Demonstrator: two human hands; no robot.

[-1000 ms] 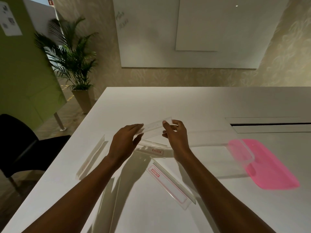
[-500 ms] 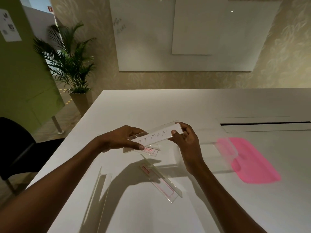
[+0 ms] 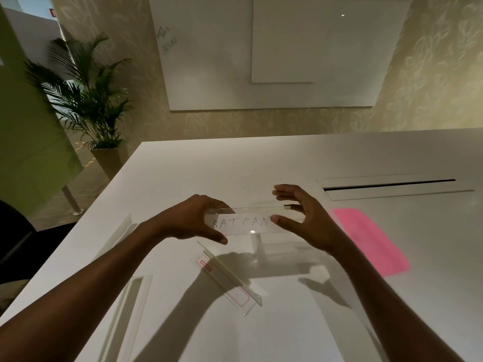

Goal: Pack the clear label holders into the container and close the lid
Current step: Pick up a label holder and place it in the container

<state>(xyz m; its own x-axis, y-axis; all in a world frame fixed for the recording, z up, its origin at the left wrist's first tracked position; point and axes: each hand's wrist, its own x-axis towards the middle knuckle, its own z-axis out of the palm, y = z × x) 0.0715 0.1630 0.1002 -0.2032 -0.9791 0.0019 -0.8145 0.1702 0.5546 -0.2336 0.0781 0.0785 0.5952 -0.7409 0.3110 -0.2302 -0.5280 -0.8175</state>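
Here, in the head view, the left hand (image 3: 190, 220) pinches the left end of a clear label holder (image 3: 243, 223) lettered BATMAN, thumb below and fingers behind. The holder is held above the white table (image 3: 235, 165), left of the pink lid (image 3: 366, 241). The right hand (image 3: 307, 222), between holder and lid, is spread, its thumb touching the holder's right end. Further left of the lid, a second holder (image 3: 227, 282) lies flat, with two more holders (image 3: 128, 309) beyond it.

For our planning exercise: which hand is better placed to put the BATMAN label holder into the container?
Likely left: the left hand grips the label holder, while the right hand is open beside it.
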